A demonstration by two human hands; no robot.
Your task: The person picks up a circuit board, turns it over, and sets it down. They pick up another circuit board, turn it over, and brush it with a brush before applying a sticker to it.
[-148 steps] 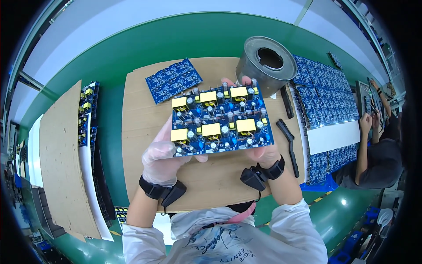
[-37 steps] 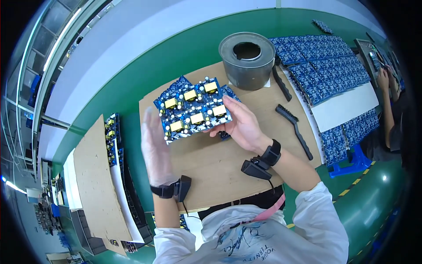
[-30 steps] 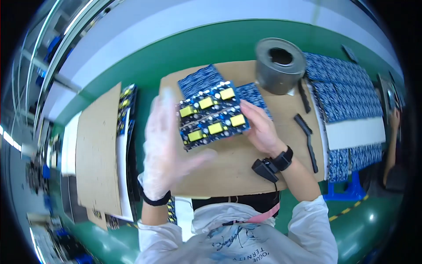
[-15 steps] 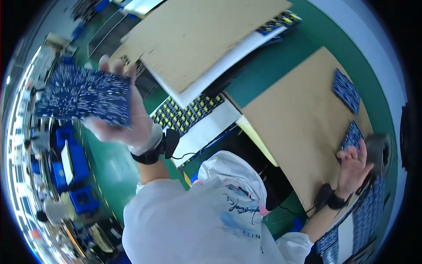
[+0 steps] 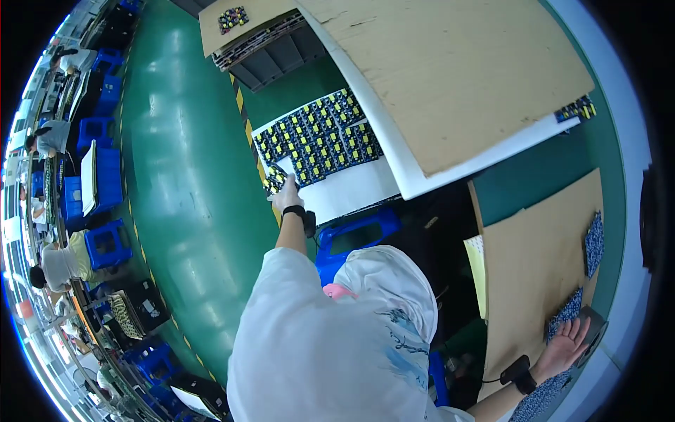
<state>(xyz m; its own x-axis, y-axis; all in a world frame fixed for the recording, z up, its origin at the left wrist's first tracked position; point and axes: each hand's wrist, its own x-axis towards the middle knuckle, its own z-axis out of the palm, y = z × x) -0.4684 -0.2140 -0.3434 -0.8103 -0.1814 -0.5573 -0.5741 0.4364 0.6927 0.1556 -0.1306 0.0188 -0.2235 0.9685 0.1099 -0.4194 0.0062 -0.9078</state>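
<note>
My left hand [image 5: 287, 197] reaches out to a white sheet [image 5: 360, 188] and pinches a circuit board [image 5: 275, 180] at its near edge. Yellow parts face up on this board, which lies at the left corner of the sheet. Beside it sit rows of circuit boards [image 5: 320, 137] with the same yellow and black parts. On the right, my right hand [image 5: 562, 349] is open, fingers spread, next to a blue speckled board [image 5: 566, 311] on a brown worktop [image 5: 538, 257]. Whether its fingertips touch that board I cannot tell.
Another blue speckled board [image 5: 594, 243] lies farther up the worktop. A grey roll [image 5: 595, 336] stands by my right hand. A large brown panel [image 5: 450, 77] overhangs the white sheet. A blue stool [image 5: 351, 235] is close to me. People sit at benches far left.
My left hand has carried the circuit board from the upper left down to the white sheet, and its yellow-part side now shows. My right hand's fingers have straightened. The view has turned.
</note>
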